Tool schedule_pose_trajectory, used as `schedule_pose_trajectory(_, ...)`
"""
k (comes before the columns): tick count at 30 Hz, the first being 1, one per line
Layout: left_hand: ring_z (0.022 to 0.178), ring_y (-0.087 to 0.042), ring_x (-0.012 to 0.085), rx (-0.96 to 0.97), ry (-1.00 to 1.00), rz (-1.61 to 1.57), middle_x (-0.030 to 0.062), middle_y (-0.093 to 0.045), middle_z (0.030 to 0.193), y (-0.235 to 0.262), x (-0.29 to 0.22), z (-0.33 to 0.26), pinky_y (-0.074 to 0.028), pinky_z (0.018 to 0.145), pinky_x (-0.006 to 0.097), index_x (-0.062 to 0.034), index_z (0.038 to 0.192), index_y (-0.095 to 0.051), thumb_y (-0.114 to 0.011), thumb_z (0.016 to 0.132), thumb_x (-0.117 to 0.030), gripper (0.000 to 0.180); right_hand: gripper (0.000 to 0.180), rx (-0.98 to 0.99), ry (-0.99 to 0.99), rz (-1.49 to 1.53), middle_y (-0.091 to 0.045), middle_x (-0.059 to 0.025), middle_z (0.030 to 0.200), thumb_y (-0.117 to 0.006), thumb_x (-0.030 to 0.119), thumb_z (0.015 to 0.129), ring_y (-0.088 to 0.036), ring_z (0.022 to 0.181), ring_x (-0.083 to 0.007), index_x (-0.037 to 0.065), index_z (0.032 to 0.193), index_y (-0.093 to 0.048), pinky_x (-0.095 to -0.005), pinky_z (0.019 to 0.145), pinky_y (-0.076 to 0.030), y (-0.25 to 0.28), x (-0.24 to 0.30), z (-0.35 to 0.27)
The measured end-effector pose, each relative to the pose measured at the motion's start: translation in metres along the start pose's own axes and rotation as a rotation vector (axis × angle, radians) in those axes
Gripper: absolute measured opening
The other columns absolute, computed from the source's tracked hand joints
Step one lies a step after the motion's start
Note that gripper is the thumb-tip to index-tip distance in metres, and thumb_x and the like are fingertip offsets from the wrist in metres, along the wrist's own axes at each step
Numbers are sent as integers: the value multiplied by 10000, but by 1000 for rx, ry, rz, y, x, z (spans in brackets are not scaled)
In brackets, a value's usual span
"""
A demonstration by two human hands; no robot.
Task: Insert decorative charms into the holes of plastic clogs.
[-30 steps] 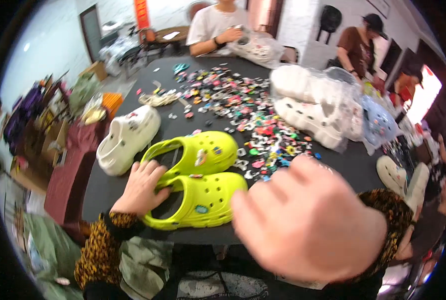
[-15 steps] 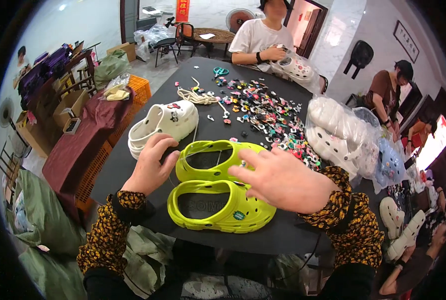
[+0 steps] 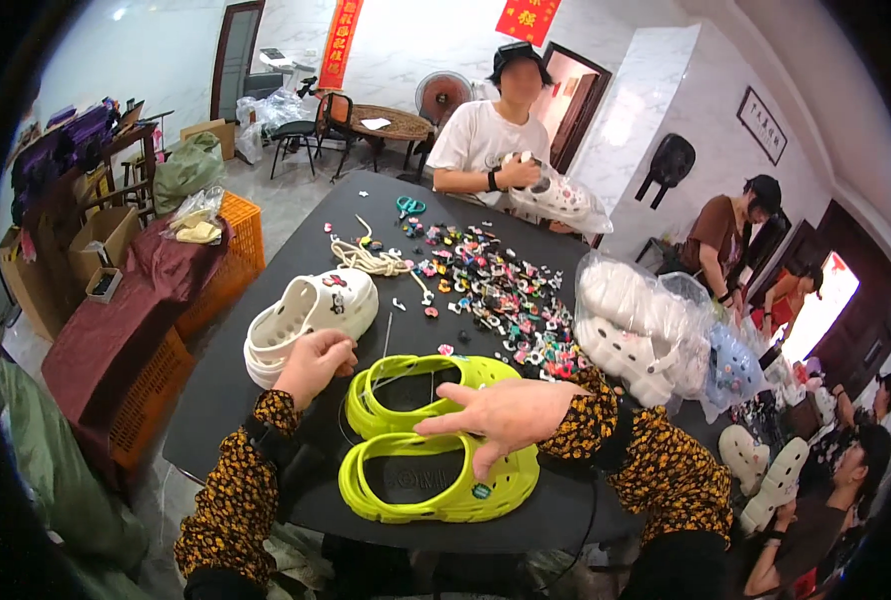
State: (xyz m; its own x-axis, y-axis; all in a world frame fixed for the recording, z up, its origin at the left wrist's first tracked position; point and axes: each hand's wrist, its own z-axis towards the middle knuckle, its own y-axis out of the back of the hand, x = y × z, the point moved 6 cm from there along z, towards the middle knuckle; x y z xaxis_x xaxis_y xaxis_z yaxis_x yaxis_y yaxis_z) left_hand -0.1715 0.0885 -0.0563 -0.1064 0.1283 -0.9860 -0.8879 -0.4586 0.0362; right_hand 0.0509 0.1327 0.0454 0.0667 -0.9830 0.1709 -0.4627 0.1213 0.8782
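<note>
Left hand (image 3: 316,368) is curling its fingers right by the white clog (image 3: 351,300); I cannot tell whether they are pinching anything. Right hand (image 3: 511,412) is spreading its fingers loosely over two lime-green clogs (image 3: 436,508), seemingly gripping nothing. Between the hands, a thin pale strand (image 3: 388,335) is showing; if a finger is catching it, a green clog could be shifting. Beyond the right hand, loose charms (image 3: 511,300) are lying near its sleeve (image 3: 601,425), so a careless sweep could be scattering them.
</note>
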Motion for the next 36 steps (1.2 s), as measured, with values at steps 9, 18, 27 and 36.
schedule_pose_trajectory(9,689,-617,126,81,90,-90,80,-643,807,8,-2,-13,-513,648,247,35,973,-630,-537,905,-162,228,636,-42,111,150,-393,-216,1209,-741,334,715,-524,954,-393,246,1299,-503,-400,835,-450,-3,2,2)
schedule_pose_trajectory(18,644,-589,105,119,180,-96,42,-628,754,-3,16,-8,-497,606,232,7,931,-642,-558,880,-206,235,380,-89,123,81,-433,-172,1117,-665,372,789,-546,891,-393,94,1029,-569,-450,782,-450,-6,4,-4)
schedule_pose_trajectory(27,691,-611,120,166,223,-44,63,-629,791,0,23,-11,-525,642,246,12,977,-625,-521,912,-198,244,406,-64,30,29,-464,-187,987,-595,430,828,-541,872,-379,55,971,-531,-444,751,-432,-2,24,-26)
schedule_pose_trajectory(36,639,-599,129,200,205,42,64,-630,749,-22,11,0,-493,591,248,6,947,-645,-558,881,-214,246,423,-279,-244,175,-504,-165,970,-665,431,784,-549,872,-352,43,919,-568,-405,748,-471,-14,4,-134)
